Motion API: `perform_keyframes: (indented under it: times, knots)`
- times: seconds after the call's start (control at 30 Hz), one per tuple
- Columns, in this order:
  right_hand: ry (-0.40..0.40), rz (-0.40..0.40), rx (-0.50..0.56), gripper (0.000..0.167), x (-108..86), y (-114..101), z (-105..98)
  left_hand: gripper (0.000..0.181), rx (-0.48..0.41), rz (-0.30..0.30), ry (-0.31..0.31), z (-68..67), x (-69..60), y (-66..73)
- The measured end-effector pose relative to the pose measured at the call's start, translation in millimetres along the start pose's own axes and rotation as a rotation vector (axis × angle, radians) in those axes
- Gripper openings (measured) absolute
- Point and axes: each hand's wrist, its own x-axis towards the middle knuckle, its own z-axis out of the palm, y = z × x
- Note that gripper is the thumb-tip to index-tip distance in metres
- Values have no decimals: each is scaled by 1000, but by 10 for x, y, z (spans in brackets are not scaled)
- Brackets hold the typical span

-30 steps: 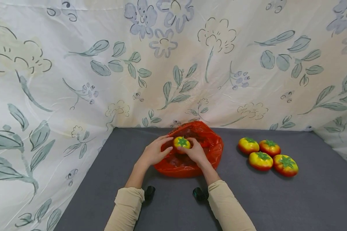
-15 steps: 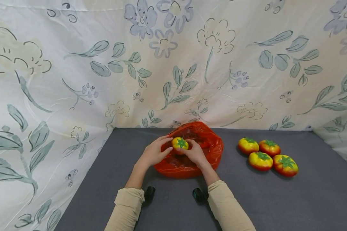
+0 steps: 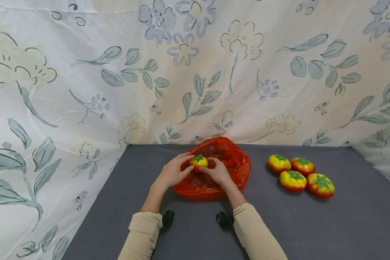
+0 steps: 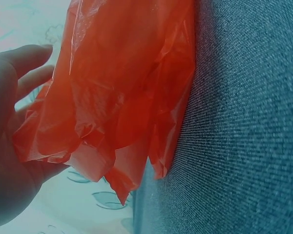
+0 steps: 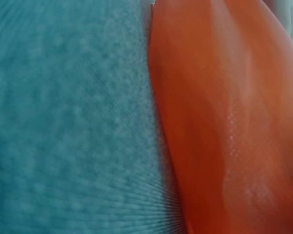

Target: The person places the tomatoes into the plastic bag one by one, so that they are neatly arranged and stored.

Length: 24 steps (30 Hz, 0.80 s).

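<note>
An orange-red plastic bag stands with its mouth spread wide, in the middle of the table. Over the mouth, my right hand holds a red-and-yellow tomato with a green leafy top between thumb and fingers. My left hand is at the bag's left rim, fingers extended, tips close to or touching the tomato's left side. In the left wrist view, the bag's crumpled edge runs inside the spread left hand. The right wrist view shows only bag side and cloth; the right hand is hidden there.
Several more tomatoes sit grouped on the dark grey table, right of the bag. A flowered cloth hangs behind and at the sides. Small black devices are at both wrists.
The tomato has shifted a little to the left and turned, so its green top now points more upward. Both hands and the bag stay nearly in place.
</note>
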Motion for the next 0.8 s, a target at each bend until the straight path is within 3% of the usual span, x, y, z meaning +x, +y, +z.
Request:
perform_keyframes:
  times: [0.8]
  knots:
    - [2, 11, -3, 62, 6, -9, -39, 46, 7, 19, 3, 23, 2, -22]
